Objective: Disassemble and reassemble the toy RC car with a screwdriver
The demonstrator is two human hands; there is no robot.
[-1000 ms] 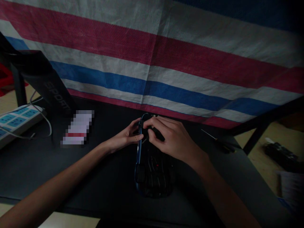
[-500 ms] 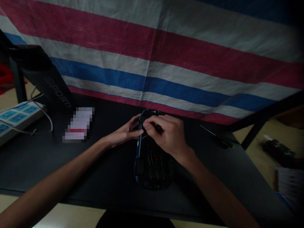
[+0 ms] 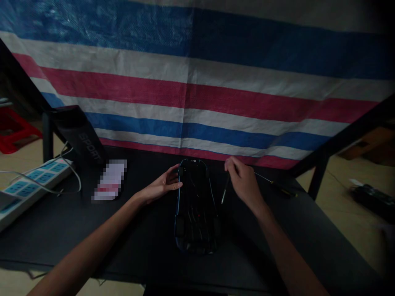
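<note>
A toy car (image 3: pixel 197 209) lies upside down on the black table, its dark underside up and a thin blue edge of body showing. My left hand (image 3: pixel 163 183) grips its left side near the far end, thumb on the edge and fingers partly hidden behind it. Just right of the car, my right hand (image 3: pixel 242 176) is closed round the handle of a screwdriver (image 3: pixel 225 192), whose shaft points down toward the table, apart from the car. Another screwdriver (image 3: pixel 282 188) with a dark and yellow handle lies behind my right hand.
At the left are a power strip (image 3: pixel 37 181) with a white cable, a black SPORT bottle (image 3: pixel 83 133) and a blurred-out phone-shaped thing (image 3: pixel 111 179). A striped tarp (image 3: pixel 191 98) hangs behind the table (image 3: pixel 129 242). A red stool (image 3: pixel 18 129) stands beyond the left edge.
My right hand has lifted off the car and moved right with the screwdriver, uncovering the car's underside. My left hand keeps its hold. The view has tilted up.
</note>
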